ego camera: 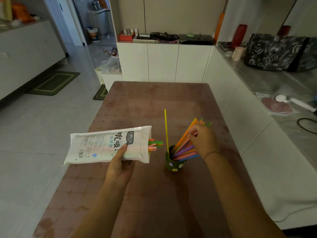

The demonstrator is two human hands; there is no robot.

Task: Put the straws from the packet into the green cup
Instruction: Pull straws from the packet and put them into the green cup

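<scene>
Left hand [120, 163], lower centre: thumb and fingers clamp the white packet [103, 146], straw ends [155, 145] poking out of its right mouth. Just right, on the table [145, 194], the green cup [173, 164] holds leaning straws [183, 152]. Right hand [203, 141] pinches them. Behind, one yellow straw [166, 129] stands upright.

1. Left hand [120, 162] grips the white packet [103, 145] near its open end, thumb on the printed side.
2. Just past that grip, a few straw ends [155, 144] (green, pink, orange) poke out of the opening.
3. Right hand [203, 141] curls round the leaning straws [184, 150] partway up. Below the grip they run down into the green cup [173, 164].
4. One yellow straw [166, 133] stands nearly upright in the cup, left of that grip.
5. Looks like the fingers only pinch a few, hard to tell.
</scene>
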